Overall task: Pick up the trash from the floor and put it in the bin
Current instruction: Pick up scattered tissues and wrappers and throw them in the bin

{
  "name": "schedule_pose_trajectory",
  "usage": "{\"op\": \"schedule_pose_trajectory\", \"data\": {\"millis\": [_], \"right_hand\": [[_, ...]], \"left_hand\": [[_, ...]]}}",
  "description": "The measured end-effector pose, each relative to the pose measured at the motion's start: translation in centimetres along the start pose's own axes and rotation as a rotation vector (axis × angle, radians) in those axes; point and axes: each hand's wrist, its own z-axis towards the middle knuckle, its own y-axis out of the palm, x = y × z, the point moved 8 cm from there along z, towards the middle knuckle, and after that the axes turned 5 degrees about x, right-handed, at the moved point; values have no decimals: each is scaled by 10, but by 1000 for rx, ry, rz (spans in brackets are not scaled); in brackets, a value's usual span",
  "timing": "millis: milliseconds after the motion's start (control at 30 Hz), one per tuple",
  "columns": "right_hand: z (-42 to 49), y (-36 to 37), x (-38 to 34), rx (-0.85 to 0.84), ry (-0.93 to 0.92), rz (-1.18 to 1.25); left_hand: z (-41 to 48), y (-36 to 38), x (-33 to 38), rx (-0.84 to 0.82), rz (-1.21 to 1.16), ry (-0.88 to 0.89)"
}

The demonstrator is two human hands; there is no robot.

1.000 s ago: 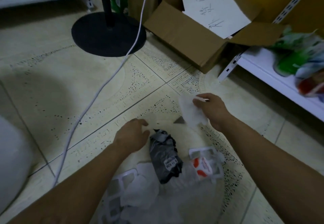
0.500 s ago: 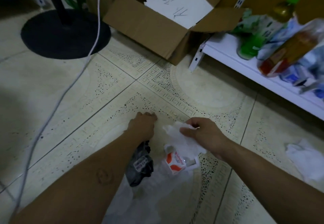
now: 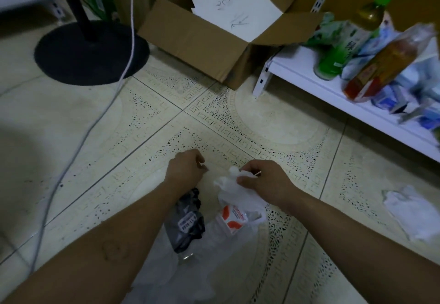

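Right hand (image 3: 262,177) pinching white tissue (image 3: 227,183), left hand (image 3: 185,170) curled, hold unclear, black wrapper (image 3: 188,220) label unreadable

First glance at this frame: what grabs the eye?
Both hands meet low in the centre: the right hand grips a crumpled white paper over a clear plastic bag whose rim the left hand seems to pinch. Inside lie a black wad and a red-and-white packet. Another white scrap lies on the floor at right.

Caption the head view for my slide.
Right hand grips a crumpled white tissue over the clear bag the left hand holds.
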Motion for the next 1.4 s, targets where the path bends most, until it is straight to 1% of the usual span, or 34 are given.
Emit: {"op": "schedule_pose_trajectory", "data": {"millis": [133,233,367,467,567,633,733,800,933,1067,1100,1133,1200,1233,1267,1333,1400], "right_hand": [[7,10,-25,85,-6,180],[8,23,-60,106,-31,313],[5,43,-135,72,-161,312],[-4,40,-216,51,-326,299],[-28,28,-303,36,-475,234],[-51,20,-363,32,-616,163],[-93,23,-441,46,-785,97],[-120,34,-480,58,-855,103],[-159,93,-528,-56,-889,92],[-181,161,-539,-130,-890,92],[-184,180,-537,-174,-883,56],[-188,200,-533,-221,-887,-37],[-193,233,-520,-306,-919,-302],[-195,239,-514,-330,-929,-374],[-196,237,-512,-332,-935,-392],[-190,217,-512,-266,-959,-418],[-180,189,-509,-186,-979,-512]], "left_hand": [[-10,-62,18,29,-178,51],[-25,-123,27,71,-190,80],[-51,-212,31,224,-205,108],[-80,-297,36,374,-141,162],[-120,-388,28,525,-64,139],[-148,-444,24,606,7,124],[-188,-503,18,631,175,100],[-212,-530,8,634,255,79],[-256,-556,-39,607,299,-7],[-287,-550,-111,570,311,-135],[-291,-545,-127,550,323,-158],[-294,-540,-141,532,336,-175],[-297,-536,-158,528,375,-203],[-296,-536,-161,544,394,-194],[-294,-535,-158,560,402,-163],[-283,-525,-141,553,382,-71],[-267,-508,-116,509,359,38]]}}
